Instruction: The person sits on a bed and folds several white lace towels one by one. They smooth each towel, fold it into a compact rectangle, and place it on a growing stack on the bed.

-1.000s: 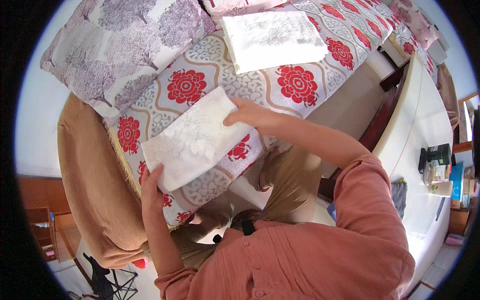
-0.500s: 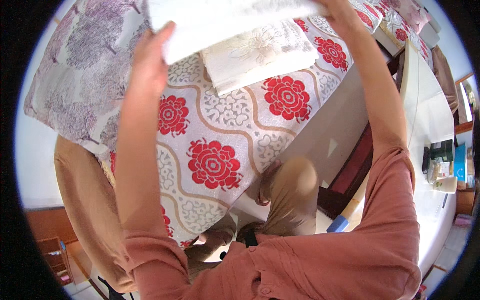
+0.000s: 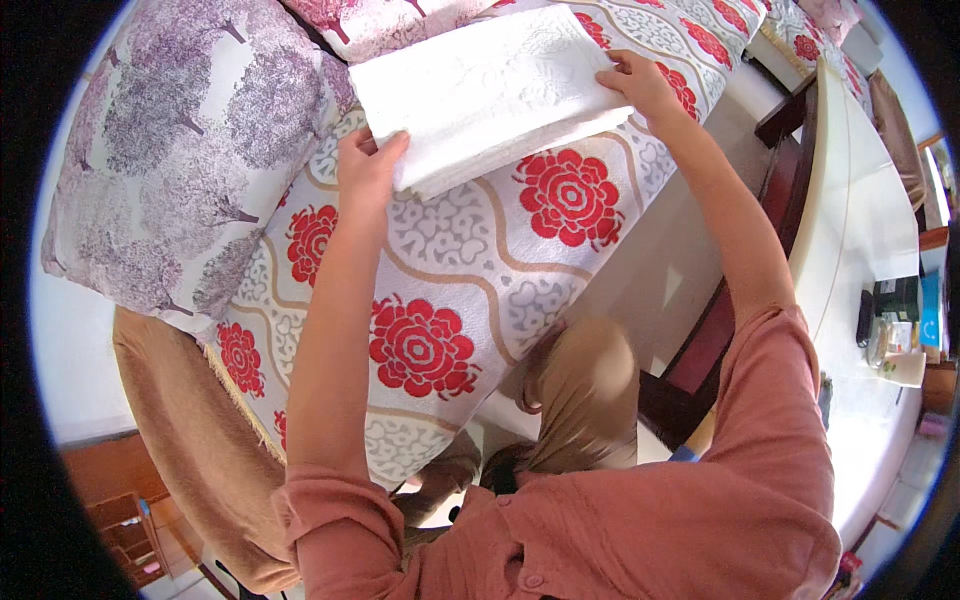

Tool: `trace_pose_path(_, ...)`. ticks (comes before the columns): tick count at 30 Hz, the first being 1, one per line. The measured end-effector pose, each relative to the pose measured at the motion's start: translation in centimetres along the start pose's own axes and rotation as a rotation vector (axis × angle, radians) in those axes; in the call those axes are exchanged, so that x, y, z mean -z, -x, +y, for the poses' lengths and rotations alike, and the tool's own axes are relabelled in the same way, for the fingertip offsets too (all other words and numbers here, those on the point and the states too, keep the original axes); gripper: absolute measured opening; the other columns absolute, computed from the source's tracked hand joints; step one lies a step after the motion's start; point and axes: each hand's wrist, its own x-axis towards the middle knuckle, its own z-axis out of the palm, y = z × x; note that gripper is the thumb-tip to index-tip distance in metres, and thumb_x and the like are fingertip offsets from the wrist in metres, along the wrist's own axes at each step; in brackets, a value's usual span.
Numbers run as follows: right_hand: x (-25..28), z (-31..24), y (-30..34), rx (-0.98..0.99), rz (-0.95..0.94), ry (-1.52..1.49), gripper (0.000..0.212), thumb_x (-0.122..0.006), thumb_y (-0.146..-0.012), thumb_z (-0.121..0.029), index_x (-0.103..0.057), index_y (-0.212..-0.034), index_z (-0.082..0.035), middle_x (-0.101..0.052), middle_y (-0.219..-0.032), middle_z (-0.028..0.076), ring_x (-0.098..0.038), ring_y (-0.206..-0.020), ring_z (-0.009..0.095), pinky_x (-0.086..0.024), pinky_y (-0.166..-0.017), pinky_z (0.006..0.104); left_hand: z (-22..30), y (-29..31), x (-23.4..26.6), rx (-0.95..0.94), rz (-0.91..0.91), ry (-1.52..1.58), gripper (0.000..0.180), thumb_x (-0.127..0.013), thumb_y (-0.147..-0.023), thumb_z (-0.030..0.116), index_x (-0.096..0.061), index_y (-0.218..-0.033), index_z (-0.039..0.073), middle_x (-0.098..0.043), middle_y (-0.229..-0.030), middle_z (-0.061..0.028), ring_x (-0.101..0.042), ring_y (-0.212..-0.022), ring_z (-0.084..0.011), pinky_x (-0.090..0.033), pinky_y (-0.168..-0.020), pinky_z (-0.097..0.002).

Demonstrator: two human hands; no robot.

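A white folded cloth (image 3: 480,85) with a raised flower pattern lies on a stack of folded cloth (image 3: 530,145), only the front edge of which shows beneath it. My left hand (image 3: 368,170) pinches the near left corner, thumb on top. At the right end, my right hand (image 3: 645,90) grips the other edge between thumb and fingers. Both arms stretch forward over a seat cover (image 3: 450,235) patterned with red flowers and wavy tan lines, on which the stack rests.
To the left leans a large cushion (image 3: 200,150) with a purple-grey tree print, and a pinkish cushion (image 3: 390,22) sits behind. A brown armrest (image 3: 190,420) is below it. On the right stands a pale curved table (image 3: 850,260) bearing small boxes and a cup (image 3: 903,369).
The white cloth has come down and nearer, from held up at the top of view onto the stack, now covering it. Both hands have come lower with it.
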Motion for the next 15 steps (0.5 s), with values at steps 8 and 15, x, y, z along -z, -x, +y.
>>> trace_pose_path(8,-3.1,-3.3,2.4,-0.295,-0.096,-0.081,0.067,-0.064,-0.094,-0.037,-0.045,-0.145,0.001,-0.037,-0.151,0.025,-0.037,-0.141,0.031,-0.029,-0.116,0.0351,-1.3,1.3,-2.4,0.130,-0.077,-0.076,0.102,-0.065,-0.088,0.052,-0.009,-0.157,0.002,-0.030,-0.153,-0.0245,-0.039,-0.138,-0.0334,-0.032,-0.113,-0.0452)
trace_pose_path(15,1.5,6.5,-0.8,0.551,-0.352,0.249,0.062,-0.077,-0.083,-0.013,-0.054,-0.140,-0.009,-0.056,-0.140,0.010,-0.055,-0.126,0.023,-0.044,-0.108,0.0346,-3.1,-1.6,-1.1,0.322,-0.184,0.565,0.087,-0.080,-0.078,0.043,-0.042,-0.145,0.002,-0.054,-0.136,-0.0210,-0.056,-0.121,-0.0323,-0.048,-0.097,-0.0486)
